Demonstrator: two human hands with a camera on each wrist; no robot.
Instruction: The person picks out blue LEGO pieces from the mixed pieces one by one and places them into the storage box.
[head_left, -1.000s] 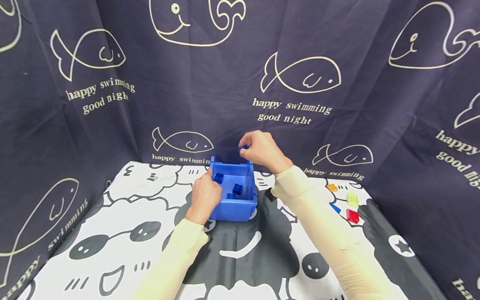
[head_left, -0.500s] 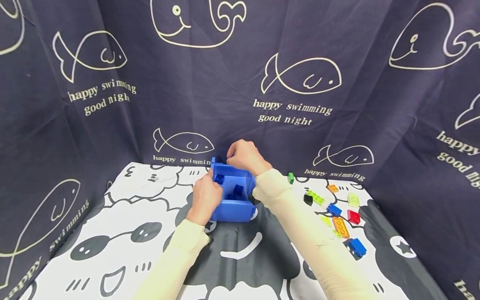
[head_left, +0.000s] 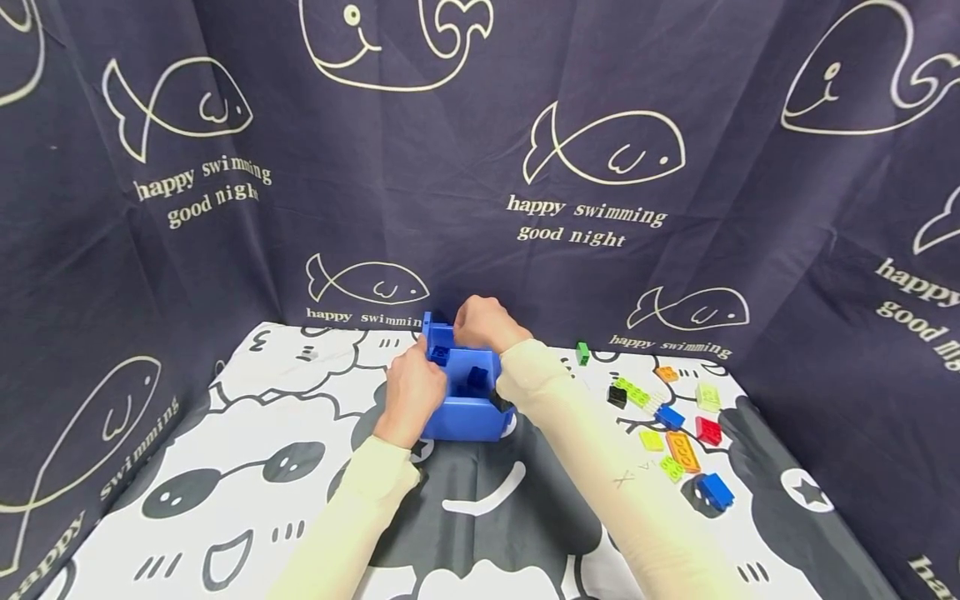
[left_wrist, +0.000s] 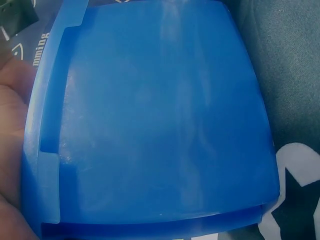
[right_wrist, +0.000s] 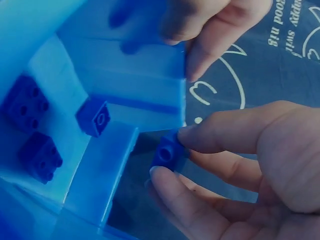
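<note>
A blue plastic box stands on the printed cloth. My left hand grips its left wall, with thumb and fingers over the rim in the right wrist view. Over the box's back end is my right hand; it pinches a small blue toy brick between thumb and fingertips, beside the rim. Inside the box lie a blue brick, a second blue brick and a third blue brick. The left wrist view is filled mostly by the box's outer wall.
Several loose bricks lie to the right, among them a green brick, a black brick, a red brick, an orange brick and a blue brick. A dark fish-print curtain hangs behind the box.
My right hand has moved left and down with the blue brick, from right of the box to above its back end. The left hand keeps its hold on the box.
</note>
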